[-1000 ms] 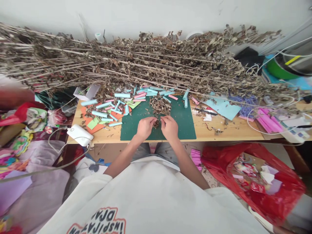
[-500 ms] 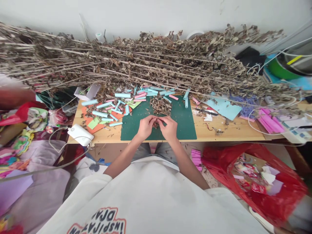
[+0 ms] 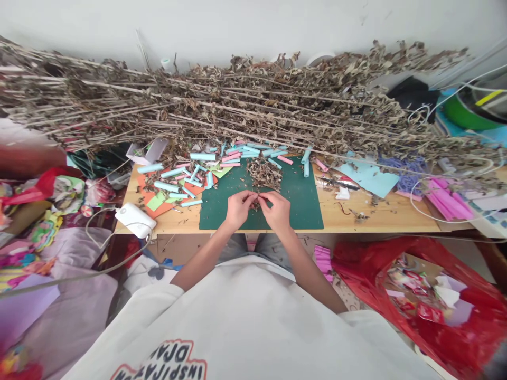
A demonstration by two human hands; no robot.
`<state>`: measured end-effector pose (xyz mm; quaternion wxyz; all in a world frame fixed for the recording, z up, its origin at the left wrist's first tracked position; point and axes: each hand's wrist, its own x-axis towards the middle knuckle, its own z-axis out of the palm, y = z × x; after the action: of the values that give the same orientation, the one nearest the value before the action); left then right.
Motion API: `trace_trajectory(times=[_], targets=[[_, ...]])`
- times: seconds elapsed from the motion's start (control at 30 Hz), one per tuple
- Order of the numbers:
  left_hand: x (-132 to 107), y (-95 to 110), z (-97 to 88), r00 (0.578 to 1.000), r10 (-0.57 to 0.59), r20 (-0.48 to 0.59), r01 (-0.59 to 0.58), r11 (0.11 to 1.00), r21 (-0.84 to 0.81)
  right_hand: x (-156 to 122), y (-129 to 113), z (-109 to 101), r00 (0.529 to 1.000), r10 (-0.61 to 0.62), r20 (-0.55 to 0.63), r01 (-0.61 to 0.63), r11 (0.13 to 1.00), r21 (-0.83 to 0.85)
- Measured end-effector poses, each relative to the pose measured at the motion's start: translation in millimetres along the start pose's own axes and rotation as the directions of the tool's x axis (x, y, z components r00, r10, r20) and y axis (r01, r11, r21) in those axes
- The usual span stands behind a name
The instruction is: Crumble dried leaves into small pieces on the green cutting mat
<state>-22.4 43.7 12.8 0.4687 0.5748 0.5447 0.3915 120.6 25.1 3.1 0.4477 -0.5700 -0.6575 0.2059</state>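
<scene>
My left hand [image 3: 238, 209] and my right hand [image 3: 276, 210] meet fingertip to fingertip over the front of a green cutting mat [image 3: 303, 200]. Both are closed in a pinch on small bits of dried leaves [image 3: 255, 205], partly hidden by the fingers. Just beyond the fingertips lies a heap of crumbled dried leaves [image 3: 264, 174]. Rolled paper tubes, blue [image 3: 203, 157] and pink [image 3: 285, 160], are scattered along the mat's back and left edges.
Long dried plant stalks [image 3: 222, 105] stretch across the back of the wooden table [image 3: 186, 224]. A white power bank [image 3: 135, 219] with a cable sits at the left, a black pen [image 3: 340, 183] and blue paper [image 3: 370, 177] at the right. A red plastic bag [image 3: 356, 258] holds scraps below.
The whole view has shifted slightly. Both hands stay together over the mat, with their fingertips moved only a little.
</scene>
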Motion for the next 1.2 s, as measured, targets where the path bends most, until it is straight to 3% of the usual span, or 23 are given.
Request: trace_trajectory(times=[0.23, 0.43, 0.57, 0.73, 0.93, 1.2], targets=[[-1, -1, 0.6, 0.997, -0.003, -0.072, 0.005, 0.999, 0.035, 3, -1, -1, 0.999, 0.028, 0.031, -0.03, 0.998, 0.048], [-6, -7, -0.1, 0.974, 0.228, -0.004, -0.215, 0.922, 0.321, 1, -2, 0, 0.999, -0.009, 0.043, 0.011, 0.998, -0.064], [-9, -8, 3.6, 0.954, 0.298, 0.035, -0.279, 0.838, 0.469, -1, -2, 2, 1.0, 0.023, -0.007, -0.024, 0.978, -0.205], [-6, -9, 3.7, 0.962, 0.272, -0.003, -0.246, 0.873, 0.422, 0, 5, 0, 0.999, 0.02, 0.033, -0.01, 0.961, -0.275], [-3, -10, 1.4, 0.968, 0.251, 0.013, -0.235, 0.887, 0.399, 0, 5, 1, 0.999, -0.031, 0.039, 0.035, 0.992, -0.124], [-4, -9, 4.4, 0.979, 0.202, -0.022, -0.181, 0.917, 0.355, 2, 3, 1, 0.999, -0.017, 0.049, 0.022, 0.995, -0.098]])
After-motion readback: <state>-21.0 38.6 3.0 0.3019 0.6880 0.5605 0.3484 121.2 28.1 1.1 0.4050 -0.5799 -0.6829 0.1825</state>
